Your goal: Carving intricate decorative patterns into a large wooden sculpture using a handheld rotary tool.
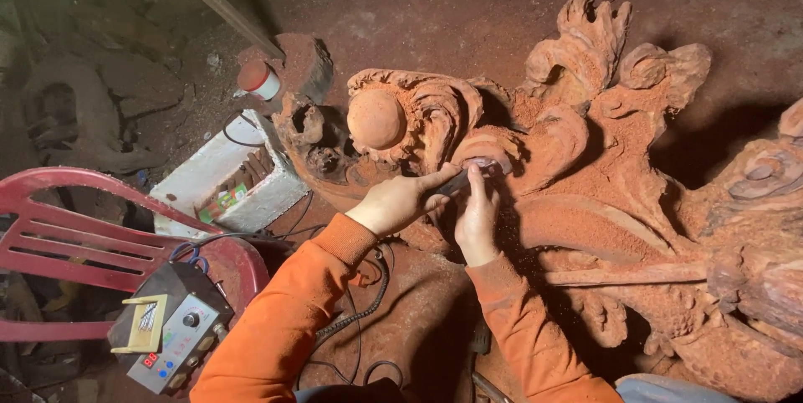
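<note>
1. Nearest the camera, 2 orange sleeves (276,328) reach up from the bottom edge, dusted with red powder.
2. Beside the left sleeve, a grey control box (171,338) with knobs and a red display sits on the seat of a red plastic chair (75,240); black cables (360,319) trail from there toward the hands.
3. The left hand (400,202) wraps a slim dark handheld carving tool (460,181), fingers curled around it and the forefinger stretched along its body.
4. The right hand (477,219) sits just beside the left, its fingers narrow and upright, the tips pressed against the tool's front end where it meets the wood.
5. The tool's tip touches a curled scroll of the large reddish wood carving (602,160), which spreads across the middle and right of the frame, coated in red sawdust, with a round ball (376,119) just left of the hands.
6. Farther left, a white hollow block (230,177) lies on the dusty floor (435,2).
7. Beyond it stands a small red-and-white container (258,79).
</note>
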